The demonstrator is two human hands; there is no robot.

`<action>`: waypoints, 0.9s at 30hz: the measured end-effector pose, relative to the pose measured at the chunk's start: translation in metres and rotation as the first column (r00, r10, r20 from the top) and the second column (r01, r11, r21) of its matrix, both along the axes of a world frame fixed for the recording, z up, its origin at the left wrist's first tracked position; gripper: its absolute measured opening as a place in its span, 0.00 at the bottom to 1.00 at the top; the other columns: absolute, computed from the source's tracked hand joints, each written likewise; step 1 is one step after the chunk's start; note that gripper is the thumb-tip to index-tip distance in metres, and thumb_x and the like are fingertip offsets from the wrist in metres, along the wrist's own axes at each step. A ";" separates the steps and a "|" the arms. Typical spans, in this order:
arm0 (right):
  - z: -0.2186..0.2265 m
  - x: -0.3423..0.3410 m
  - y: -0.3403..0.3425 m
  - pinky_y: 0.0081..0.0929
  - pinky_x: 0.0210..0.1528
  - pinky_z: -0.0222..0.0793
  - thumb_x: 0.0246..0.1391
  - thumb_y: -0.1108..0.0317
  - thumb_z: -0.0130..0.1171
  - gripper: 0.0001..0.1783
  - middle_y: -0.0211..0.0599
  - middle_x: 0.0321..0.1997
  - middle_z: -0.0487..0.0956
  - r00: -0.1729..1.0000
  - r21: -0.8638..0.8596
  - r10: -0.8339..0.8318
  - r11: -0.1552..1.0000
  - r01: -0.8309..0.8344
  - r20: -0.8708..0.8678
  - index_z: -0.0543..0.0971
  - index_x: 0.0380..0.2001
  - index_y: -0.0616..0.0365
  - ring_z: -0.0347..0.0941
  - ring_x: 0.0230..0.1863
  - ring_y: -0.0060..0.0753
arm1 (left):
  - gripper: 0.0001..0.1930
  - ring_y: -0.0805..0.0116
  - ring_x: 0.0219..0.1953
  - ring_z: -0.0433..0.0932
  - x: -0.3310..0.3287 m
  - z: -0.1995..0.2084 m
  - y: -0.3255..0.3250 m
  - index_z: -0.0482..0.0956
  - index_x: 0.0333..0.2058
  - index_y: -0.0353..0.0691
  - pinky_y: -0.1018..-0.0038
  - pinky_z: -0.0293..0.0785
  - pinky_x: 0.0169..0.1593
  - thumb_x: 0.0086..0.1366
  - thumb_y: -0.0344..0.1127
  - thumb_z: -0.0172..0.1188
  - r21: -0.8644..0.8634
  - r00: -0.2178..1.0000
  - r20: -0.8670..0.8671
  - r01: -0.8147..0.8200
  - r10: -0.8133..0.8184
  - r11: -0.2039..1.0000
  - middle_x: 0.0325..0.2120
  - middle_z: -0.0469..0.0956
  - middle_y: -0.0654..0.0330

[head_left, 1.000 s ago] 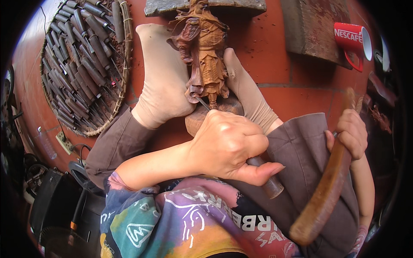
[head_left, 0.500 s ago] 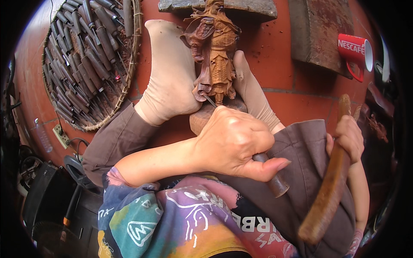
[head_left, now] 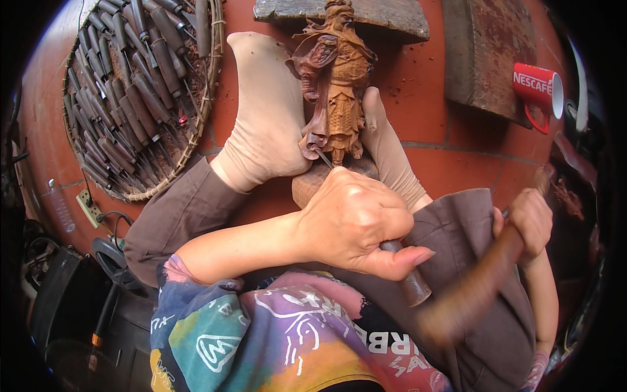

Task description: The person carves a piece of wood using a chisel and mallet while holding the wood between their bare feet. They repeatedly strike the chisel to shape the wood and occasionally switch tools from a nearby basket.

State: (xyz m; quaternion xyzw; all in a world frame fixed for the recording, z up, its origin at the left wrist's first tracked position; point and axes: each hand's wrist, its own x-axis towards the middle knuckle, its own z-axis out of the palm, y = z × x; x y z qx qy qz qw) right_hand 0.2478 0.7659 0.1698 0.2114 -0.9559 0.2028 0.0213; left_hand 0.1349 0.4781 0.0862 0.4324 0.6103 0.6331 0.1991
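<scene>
OK so the carved wooden figure (head_left: 343,85) is the middle of everything here, so I'll place stuff off that. It's an armoured, robed character on a rounded wooden base (head_left: 310,186), head end pointing away from the person, with 2 feet in beige socks (head_left: 266,111) flanking it, 1 on each side.

Left hand (head_left: 356,219) is just below the figure on the person's side, fingers wrapped tight round a chisel (head_left: 415,287). The thin metal shaft runs up to the figure's lower robe, by its feet, and the thick dark handle pokes out past the thumb. Right hand (head_left: 529,219) is well off to the right of the figure and closer to the person, closed round a long wooden mallet (head_left: 477,291). The mallet's far end is near the chisel's butt, but it's so blurry I can't tell if they're touching.

Left of the figure there's a round woven basket (head_left: 215,72) packed with dark-handled tools (head_left: 137,98). Behind the figure's head is a wooden block (head_left: 385,18), and over to its right a bigger worn wooden slab (head_left: 490,59) with a red cup (head_left: 537,91) at its edge. Red tiled floor (head_left: 424,85) all around the figure, with little wood crumbs to its right.
</scene>
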 end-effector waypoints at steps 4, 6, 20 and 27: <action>-0.003 -0.007 -0.003 0.39 0.24 0.71 0.37 0.79 0.67 0.12 0.37 0.19 0.72 0.997 -0.144 0.049 0.988 -0.057 -0.064 0.73 0.24 0.58 0.71 0.20 0.46 | 0.23 0.62 0.11 0.66 0.001 0.002 -0.006 0.64 0.10 0.43 0.68 0.60 0.15 0.53 0.47 0.65 -0.038 0.999 -0.032 -0.027 0.026 0.999 0.09 0.61 0.61; 0.015 -0.007 -0.007 0.40 0.27 0.73 0.39 0.78 0.67 0.12 0.38 0.20 0.74 1.000 -0.012 0.018 1.000 -0.018 0.009 0.74 0.26 0.57 0.74 0.22 0.46 | 0.20 0.63 0.12 0.66 -0.004 -0.002 -0.004 0.67 0.12 0.43 0.70 0.60 0.15 0.52 0.45 0.66 0.011 1.000 -0.005 0.010 -0.010 1.000 0.10 0.63 0.63; 0.029 -0.006 -0.028 0.37 0.24 0.71 0.40 0.77 0.67 0.15 0.38 0.21 0.72 0.996 0.175 -0.033 0.984 0.019 0.078 0.67 0.23 0.58 0.72 0.21 0.41 | 0.25 0.58 0.11 0.66 -0.009 0.000 -0.010 0.62 0.07 0.42 0.65 0.59 0.14 0.52 0.46 0.64 0.056 0.998 0.067 0.006 -0.010 0.998 0.07 0.63 0.60; 0.049 -0.024 -0.048 0.32 0.20 0.66 0.37 0.80 0.66 0.14 0.36 0.18 0.68 0.998 0.134 0.059 0.989 -0.062 0.031 0.68 0.21 0.61 0.67 0.19 0.38 | 0.20 0.63 0.13 0.66 -0.016 -0.009 -0.021 0.64 0.12 0.44 0.68 0.59 0.15 0.56 0.45 0.59 0.224 0.990 0.057 0.112 -0.127 0.968 0.11 0.61 0.63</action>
